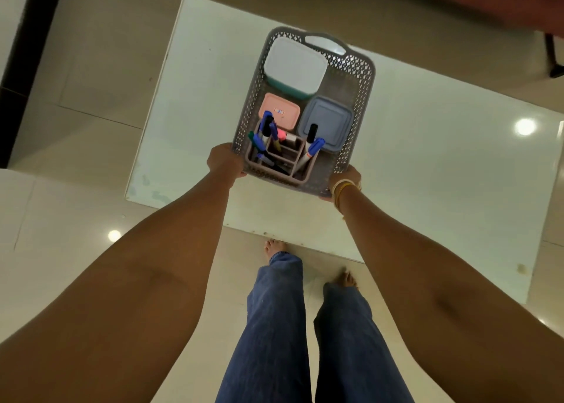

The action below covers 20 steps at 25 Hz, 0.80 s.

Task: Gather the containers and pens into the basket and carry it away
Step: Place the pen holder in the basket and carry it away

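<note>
left hand (224, 161) grips basket (364, 75) | right hand (343, 180) likewise, fingers apparently underneath

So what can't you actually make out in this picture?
Head view only:
- Fingers of the left hand and right hand: hidden under the basket.
- Label on the pink container: too small.
- Pens lower ends: hidden inside the organizer.

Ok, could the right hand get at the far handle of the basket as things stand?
Probably not right now. The right hand is holding the basket at its near corner, opposite the left hand. The far handle itself is unobstructed, but letting go would leave one hand carrying the load.
</note>
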Available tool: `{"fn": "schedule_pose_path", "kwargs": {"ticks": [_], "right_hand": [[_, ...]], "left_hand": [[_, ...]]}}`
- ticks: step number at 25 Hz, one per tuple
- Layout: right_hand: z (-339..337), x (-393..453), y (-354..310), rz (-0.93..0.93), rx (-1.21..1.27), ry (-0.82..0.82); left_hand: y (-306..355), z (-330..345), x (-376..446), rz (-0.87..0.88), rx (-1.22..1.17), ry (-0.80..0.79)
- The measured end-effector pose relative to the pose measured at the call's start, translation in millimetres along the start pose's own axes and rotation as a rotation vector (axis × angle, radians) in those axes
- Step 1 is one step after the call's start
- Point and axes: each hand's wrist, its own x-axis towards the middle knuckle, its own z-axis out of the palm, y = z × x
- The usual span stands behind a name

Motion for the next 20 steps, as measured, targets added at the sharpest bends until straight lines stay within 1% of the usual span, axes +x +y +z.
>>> {"fn": "schedule_pose_path", "kwargs": {"ticks": [2,6,9,12,14,17,20], "right_hand": [[-1.6,6.4,35.1,-0.022,-0.032,-0.016],[-23.5,-52.3,72.2,-0.07,-0.13,-0.044],[-40.8,-75.9,110.8,-0.133,-0.198,-0.041],[-56.8,-96.2,157.0,-0.183,-0.318,-0.057],[-68.9,-110.4,190.8,-0.223,-0.386,-0.064],[-82.2,-131.3,241.9,-0.233,-0.382,-0.109],[-94.4,-155.7,295.9,-0.204,-0.33,-0.102]], "left_hand": [[-17.8,-8.9,-11.5,-0.04,0.004,0.011],[-76.3,-30.3,-42.6,-0.13,0.006,0.024],[-124.3,-43.2,-73.4,-0.157,-0.037,0.071],[-170.4,-52.2,-108.2,-0.201,-0.105,0.11],[-204.8,-61.0,-131.4,-0.183,-0.137,0.109],[-249.5,-77.4,-168.3,-0.164,-0.151,0.111],[-291.2,-95.8,-211.7,-0.175,-0.174,0.125]]}}
